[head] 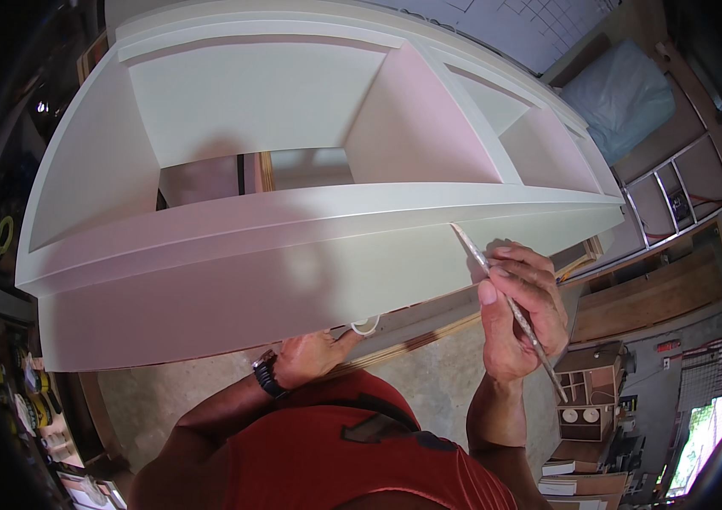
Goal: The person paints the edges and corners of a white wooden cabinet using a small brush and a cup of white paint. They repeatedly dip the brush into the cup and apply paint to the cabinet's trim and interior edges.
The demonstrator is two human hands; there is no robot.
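A large white-painted cabinet carcass [208, 293] with open compartments fills the view in front of me. My right hand [523, 306] grips a thin, paint-spattered artist's brush [527, 328] between thumb and fingers. The brush's pale tip meets the cabinet's near side panel, just beneath the moulded ledge. Below that panel's lower edge, my left hand [313, 357], with a black watch on the wrist, holds a small white cup [366, 326] by its rim. The cabinet hides the fingers and most of the cup.
Under the cabinet runs a plywood-edged support [425, 341]. A metal ladder-like frame [673, 191] and a plastic-covered bundle [619, 102] lie at the right. Wooden shelving units [590, 389] stand at the lower right, and cluttered shelves [29, 395] at the lower left.
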